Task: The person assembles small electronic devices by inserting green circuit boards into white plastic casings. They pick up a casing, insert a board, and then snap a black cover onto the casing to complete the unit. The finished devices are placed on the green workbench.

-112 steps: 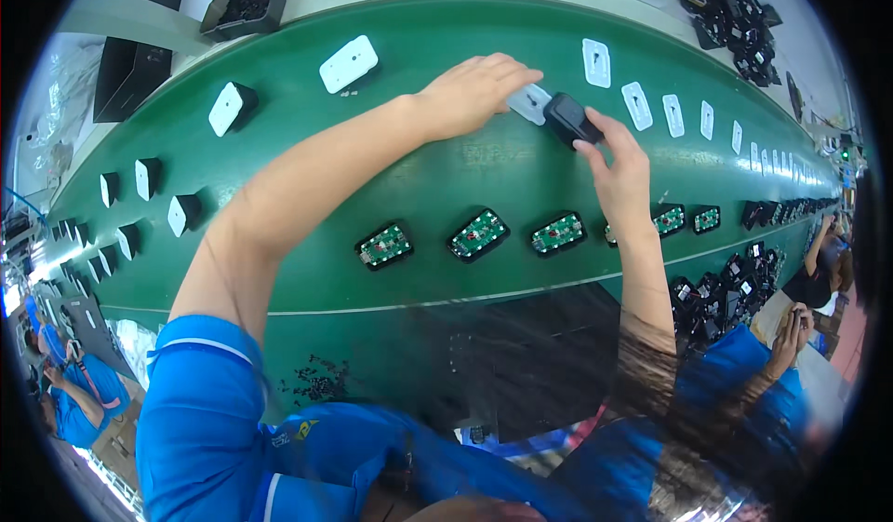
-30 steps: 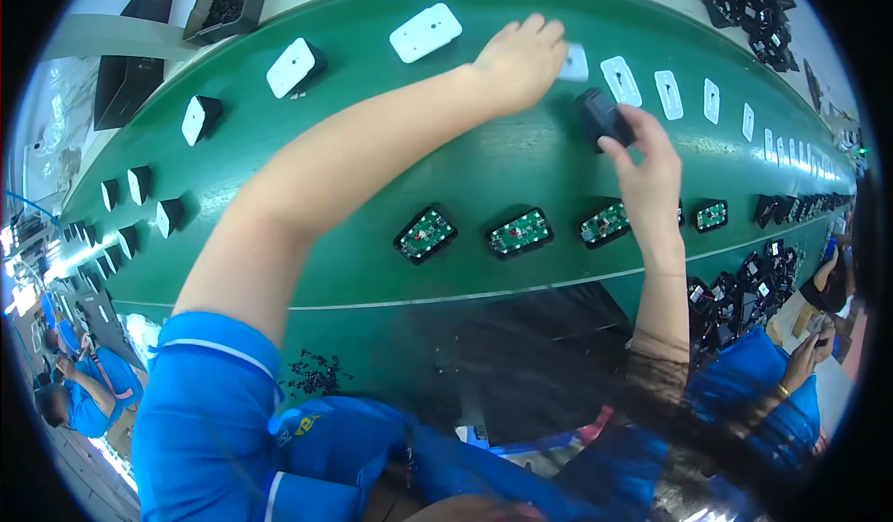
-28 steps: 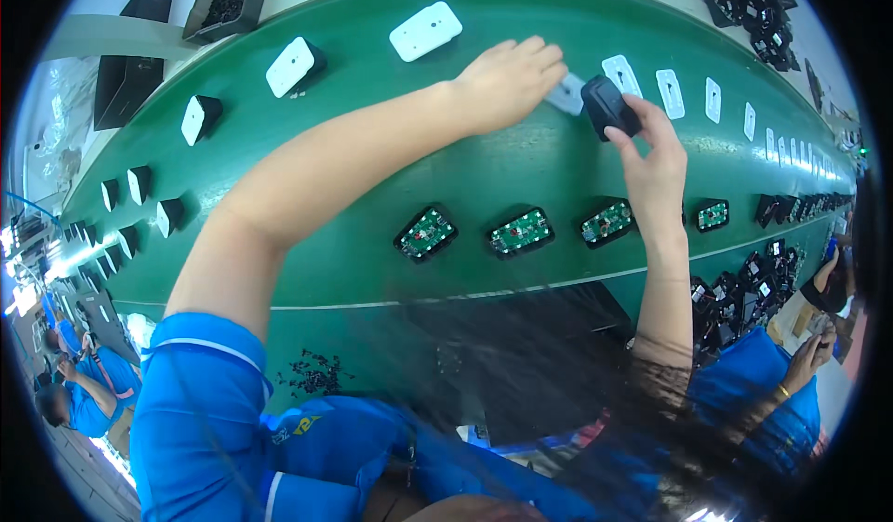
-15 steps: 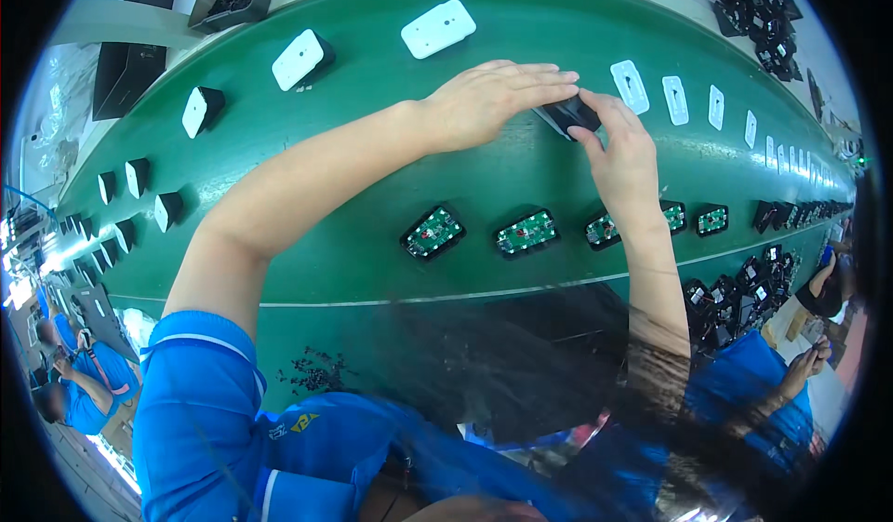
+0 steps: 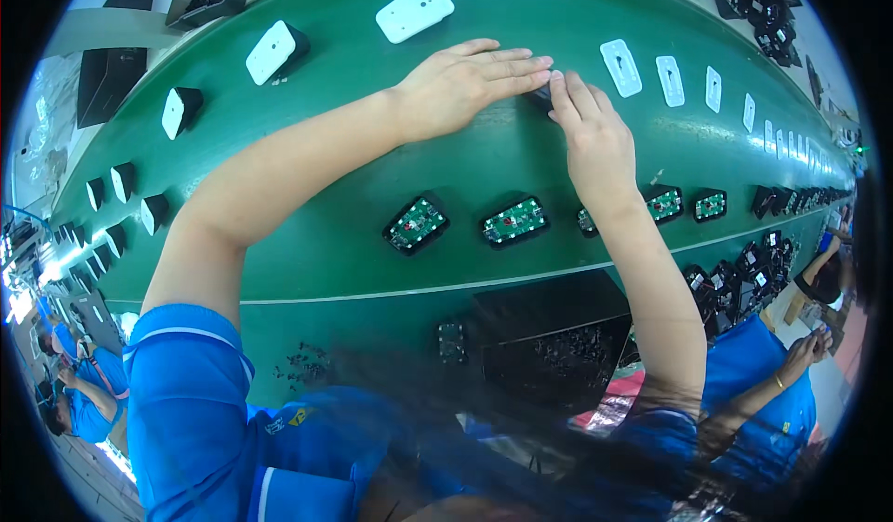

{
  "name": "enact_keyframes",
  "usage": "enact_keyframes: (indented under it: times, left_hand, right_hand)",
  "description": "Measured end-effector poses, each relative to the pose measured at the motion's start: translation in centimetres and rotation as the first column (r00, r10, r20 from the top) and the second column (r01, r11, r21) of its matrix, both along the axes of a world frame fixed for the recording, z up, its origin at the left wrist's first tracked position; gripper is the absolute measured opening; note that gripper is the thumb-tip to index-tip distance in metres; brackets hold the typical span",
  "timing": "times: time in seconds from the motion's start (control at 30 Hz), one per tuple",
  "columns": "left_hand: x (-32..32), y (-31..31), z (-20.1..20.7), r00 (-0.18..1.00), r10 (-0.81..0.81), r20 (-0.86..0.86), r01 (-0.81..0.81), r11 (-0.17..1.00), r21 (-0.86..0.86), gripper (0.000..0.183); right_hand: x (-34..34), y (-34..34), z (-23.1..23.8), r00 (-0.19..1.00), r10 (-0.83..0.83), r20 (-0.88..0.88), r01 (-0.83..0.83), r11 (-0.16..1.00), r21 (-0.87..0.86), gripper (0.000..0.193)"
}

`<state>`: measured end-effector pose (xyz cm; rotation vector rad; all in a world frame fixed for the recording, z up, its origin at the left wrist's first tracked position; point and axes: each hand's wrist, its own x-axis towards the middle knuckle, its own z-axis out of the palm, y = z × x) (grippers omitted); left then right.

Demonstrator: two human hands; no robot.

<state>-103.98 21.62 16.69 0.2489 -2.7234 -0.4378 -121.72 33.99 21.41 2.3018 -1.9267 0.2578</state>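
My left hand [image 5: 474,85] reaches across with its fingers stretched and pressed together over the far side of a black plastic housing [image 5: 539,100]. From the right, my right hand [image 5: 598,136] has its fingers bent down onto the same housing, close to the left fingertips. Both hands cover most of the piece, so only a small dark part shows between them; the left thumb is hidden. Nearer me on the green surface lie black housings with green circuit boards, one at the left [image 5: 416,225] and another [image 5: 515,221] beside it.
A white-faced cover [image 5: 415,11] lies beyond my left hand. Flat white covers [image 5: 620,68] run in a row to the right, and black-and-white units [image 5: 273,53] line the left. Near the front edge stands a black bin [image 5: 558,364] of small dark parts. A co-worker [image 5: 763,382] sits at the right.
My right hand has turned its fingers over the housing, which is now more covered. Both hands have closed in on it. The whole view has shifted a little, uncovering the black bin.
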Motion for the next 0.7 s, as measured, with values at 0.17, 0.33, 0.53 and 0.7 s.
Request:
enact_keyframes:
  times: [0.17,0.33,0.53,0.7]
  left_hand:
    - [-0.5,0.4,-0.1,0.998,0.052,-0.042,-0.055,0.995,-0.08,0.056]
    - [-4.0,1.0,1.1,0.987,0.161,-0.023,-0.158,0.985,0.072,0.042]
    - [0.6,0.4,2.9,0.949,0.302,0.086,-0.313,0.897,0.311,0.031]
    - [11.1,1.8,5.0,0.847,0.302,0.438,-0.527,0.373,0.764,0.033]
  right_hand:
    - [-0.6,-0.7,0.0,0.965,-0.089,0.248,0.073,0.995,0.075,0.036]
    - [-4.1,-3.5,1.6,0.649,-0.436,0.624,0.115,0.867,0.486,0.035]
    - [2.7,-2.2,5.5,0.936,0.094,0.339,-0.053,0.99,-0.127,0.027]
    - [12.3,4.8,4.3,0.845,0.425,0.324,-0.498,0.846,0.19,0.049]
